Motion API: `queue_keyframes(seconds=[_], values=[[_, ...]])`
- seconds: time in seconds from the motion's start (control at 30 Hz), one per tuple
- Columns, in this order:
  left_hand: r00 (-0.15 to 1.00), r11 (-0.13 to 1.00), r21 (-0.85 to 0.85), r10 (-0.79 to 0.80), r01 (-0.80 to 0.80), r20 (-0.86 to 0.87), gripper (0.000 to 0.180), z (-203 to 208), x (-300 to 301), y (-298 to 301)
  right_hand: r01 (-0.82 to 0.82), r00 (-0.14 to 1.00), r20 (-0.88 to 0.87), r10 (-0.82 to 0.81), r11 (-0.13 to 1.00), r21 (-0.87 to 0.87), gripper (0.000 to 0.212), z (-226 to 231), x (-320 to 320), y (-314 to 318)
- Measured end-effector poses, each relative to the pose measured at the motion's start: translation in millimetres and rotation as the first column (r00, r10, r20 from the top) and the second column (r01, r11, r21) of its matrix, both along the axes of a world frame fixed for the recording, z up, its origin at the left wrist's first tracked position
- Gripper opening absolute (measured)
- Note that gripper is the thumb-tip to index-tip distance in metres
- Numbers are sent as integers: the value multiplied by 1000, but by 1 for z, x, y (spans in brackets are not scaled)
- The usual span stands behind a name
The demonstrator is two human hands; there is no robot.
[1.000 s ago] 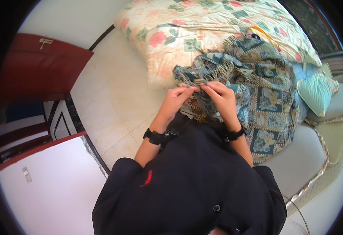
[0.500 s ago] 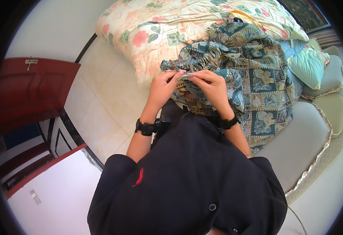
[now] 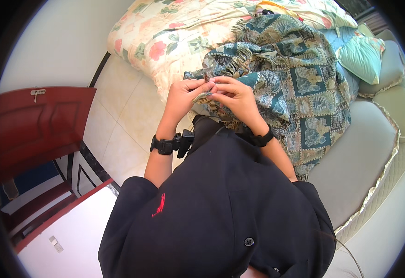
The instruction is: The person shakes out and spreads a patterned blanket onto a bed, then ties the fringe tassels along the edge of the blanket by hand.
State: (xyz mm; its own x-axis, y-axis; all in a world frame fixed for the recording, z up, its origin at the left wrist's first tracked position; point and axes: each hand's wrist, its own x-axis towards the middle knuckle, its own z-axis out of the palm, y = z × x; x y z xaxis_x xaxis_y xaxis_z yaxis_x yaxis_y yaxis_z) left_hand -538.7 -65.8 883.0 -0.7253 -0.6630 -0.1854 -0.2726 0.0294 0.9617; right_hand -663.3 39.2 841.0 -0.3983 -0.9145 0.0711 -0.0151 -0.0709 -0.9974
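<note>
A green and beige patterned throw blanket [image 3: 299, 69] with a fringed edge lies heaped over the bed. My left hand [image 3: 184, 95] and my right hand [image 3: 235, 95] meet in front of my chest, both pinching a small bit of the blanket's fringed edge [image 3: 201, 96] between fingertips. The fingertips of the two hands touch each other. Each wrist wears a black band, and a small black device is clipped at the left one [image 3: 177, 143]. My dark shirt fills the lower middle of the view.
A floral quilt [image 3: 174, 37] covers the bed's left part. A teal pillow [image 3: 362, 55] lies at the upper right, a pale cushioned mattress edge [image 3: 350, 157] at the right. A red-brown wooden door [image 3: 35, 120] stands left, over pale floor tiles [image 3: 119, 120].
My hands have drawn closer together on the blanket's edge, and the view has tilted so the bed sits higher and further right.
</note>
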Motion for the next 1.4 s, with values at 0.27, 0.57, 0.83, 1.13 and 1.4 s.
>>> queue_keyframes(seconds=[0.27,0.57,0.83,1.13,1.4], values=[[991,993,10,-120,119,67,22,-3,-2,1,-137,990,51,134,989,61,11,-4,3,2],[1000,980,198,-12,6,29,35,-6,0,17,100,974,192,-118,990,100,9,-8,-4,2],[999,988,153,-33,35,-18,29,-14,-3,21,136,888,418,-191,978,158,15,-14,-12,2],[985,994,-78,-92,82,-143,23,-14,-14,16,65,974,212,-75,997,52,14,-18,-12,-1],[980,995,50,-78,88,-184,31,-13,-21,11,-93,988,125,88,995,41,11,-24,-13,0]])
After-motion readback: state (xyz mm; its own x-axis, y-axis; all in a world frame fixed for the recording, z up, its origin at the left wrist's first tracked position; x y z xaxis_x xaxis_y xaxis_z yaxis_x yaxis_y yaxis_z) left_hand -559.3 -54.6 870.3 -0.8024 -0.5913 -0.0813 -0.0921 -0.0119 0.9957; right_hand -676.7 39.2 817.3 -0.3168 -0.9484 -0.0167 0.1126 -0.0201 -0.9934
